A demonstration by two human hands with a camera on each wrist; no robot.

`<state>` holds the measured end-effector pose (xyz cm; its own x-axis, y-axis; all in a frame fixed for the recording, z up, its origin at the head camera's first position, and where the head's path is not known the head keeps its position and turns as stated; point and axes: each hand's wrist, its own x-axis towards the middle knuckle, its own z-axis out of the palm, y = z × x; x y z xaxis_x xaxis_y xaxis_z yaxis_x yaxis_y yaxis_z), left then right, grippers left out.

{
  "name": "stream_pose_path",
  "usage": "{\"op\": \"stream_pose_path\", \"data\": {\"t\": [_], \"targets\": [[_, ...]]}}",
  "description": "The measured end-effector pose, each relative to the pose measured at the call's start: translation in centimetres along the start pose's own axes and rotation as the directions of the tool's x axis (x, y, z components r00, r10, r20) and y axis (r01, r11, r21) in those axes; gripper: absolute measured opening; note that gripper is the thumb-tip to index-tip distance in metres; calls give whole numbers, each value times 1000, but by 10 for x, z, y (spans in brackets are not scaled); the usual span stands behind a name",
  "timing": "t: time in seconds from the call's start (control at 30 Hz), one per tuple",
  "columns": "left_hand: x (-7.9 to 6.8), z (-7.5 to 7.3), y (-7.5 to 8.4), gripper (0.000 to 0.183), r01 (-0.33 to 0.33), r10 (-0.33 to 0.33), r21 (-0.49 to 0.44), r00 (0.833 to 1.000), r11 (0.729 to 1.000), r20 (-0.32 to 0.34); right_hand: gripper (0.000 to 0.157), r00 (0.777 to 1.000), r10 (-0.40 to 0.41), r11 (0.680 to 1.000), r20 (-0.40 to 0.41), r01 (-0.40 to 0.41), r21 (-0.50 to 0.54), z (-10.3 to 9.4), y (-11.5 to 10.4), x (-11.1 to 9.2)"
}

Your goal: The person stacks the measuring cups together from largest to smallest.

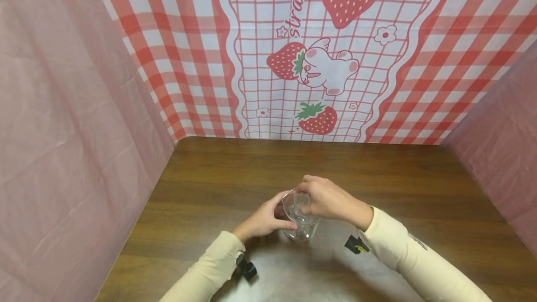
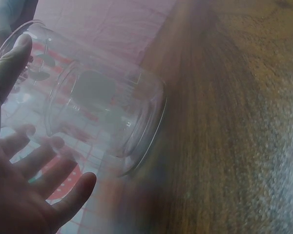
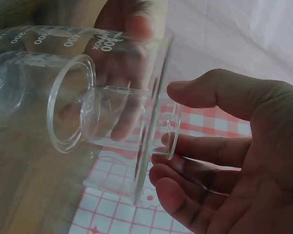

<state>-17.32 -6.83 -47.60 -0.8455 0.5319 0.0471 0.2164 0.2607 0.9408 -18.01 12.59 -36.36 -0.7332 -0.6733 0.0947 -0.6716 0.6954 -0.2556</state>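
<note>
A large clear glass beaker (image 1: 303, 234) with white graduation marks stands on the table in the head view. My left hand (image 1: 265, 218) grips its side, thumb and fingers on opposite sides of the glass. Inside it sits a medium glass beaker (image 3: 34, 92), seen through the wall in the right wrist view. My right hand (image 1: 328, 198) comes over the rim from the right. Its thumb and fingers pinch the rim of a small glass beaker (image 3: 100, 134), which lies partly inside the large beaker, its base at the medium beaker's mouth.
The brown wooden table (image 1: 201, 176) reaches a red checked strawberry cloth (image 1: 193, 83) at the back. Pink cloth (image 1: 84, 106) hangs on the left, and another pink cloth (image 1: 499, 143) on the right. Black wrist cameras (image 1: 246, 268) stick out beside both sleeves.
</note>
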Motion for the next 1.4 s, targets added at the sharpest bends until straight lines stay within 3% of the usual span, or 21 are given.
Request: {"op": "stream_pose_path", "data": {"t": [0.43,0.9,1.07,1.4], "targets": [[0,0,0,85,-11,11,-13,1000,1000,4,40,997,-29,1000,75,28,5,8,-1,0],[1,-1,-4,86,-19,19,-17,1000,1000,12,39,988,-2,1000,152,4,-11,20,-2,3],[1,0,-3,86,-15,15,-14,1000,1000,15,38,987,-1,1000,160,3,-13,24,-3,4],[-1,0,-1,85,-30,30,-4,1000,1000,11,33,991,-81,989,109,94,-116,32,-1,6]]}}
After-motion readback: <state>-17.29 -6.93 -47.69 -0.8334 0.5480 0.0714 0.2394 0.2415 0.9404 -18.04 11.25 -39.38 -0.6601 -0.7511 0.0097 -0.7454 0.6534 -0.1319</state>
